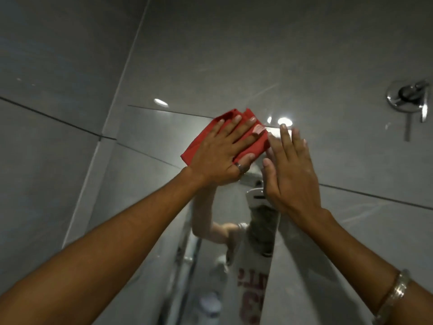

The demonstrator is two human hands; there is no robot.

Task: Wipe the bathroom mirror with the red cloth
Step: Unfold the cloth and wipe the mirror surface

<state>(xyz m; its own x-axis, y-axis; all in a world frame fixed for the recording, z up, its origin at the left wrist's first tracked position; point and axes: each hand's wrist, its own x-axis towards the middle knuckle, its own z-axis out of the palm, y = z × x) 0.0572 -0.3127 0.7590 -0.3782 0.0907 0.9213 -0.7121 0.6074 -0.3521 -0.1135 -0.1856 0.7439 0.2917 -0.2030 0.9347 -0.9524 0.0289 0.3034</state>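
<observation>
The bathroom mirror is mounted on a grey tiled wall. The left hand presses the red cloth flat against the mirror's upper edge, grip apart, fingers straight. The right hand is just beside the cloth, grip apart, fingers straight and together. A bracelet encircles the right wrist.

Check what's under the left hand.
The red cloth, pressed flat against the mirror near its top edge by the left hand. The glass behind the cloth is covered.
</observation>
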